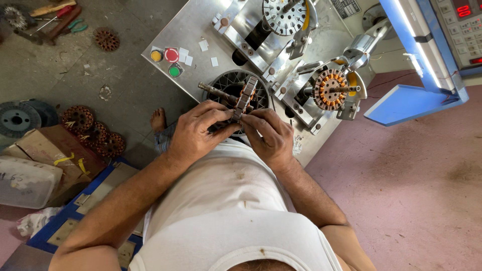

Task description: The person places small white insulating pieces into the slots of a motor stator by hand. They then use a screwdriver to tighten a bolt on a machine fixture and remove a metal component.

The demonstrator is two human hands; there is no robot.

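Both of my hands grip a round metal motor core point(246, 97) with copper windings and a steel shaft sticking out to the left. My left hand point(198, 131) wraps its near left side. My right hand point(269, 134) pinches its near right edge with fingers closed on the rim. The core is held edge-on above a dark round opening point(227, 84) in the steel machine table point(193, 30).
A wound core with orange copper point(330, 89) sits clamped on the machine at right; another bare core point(284, 15) is mounted above. Red, yellow and green buttons point(171, 55) lie on the table. Rusty cores point(95, 134), boxes and tools cover the floor at left. A blue control panel point(432, 50) stands right.
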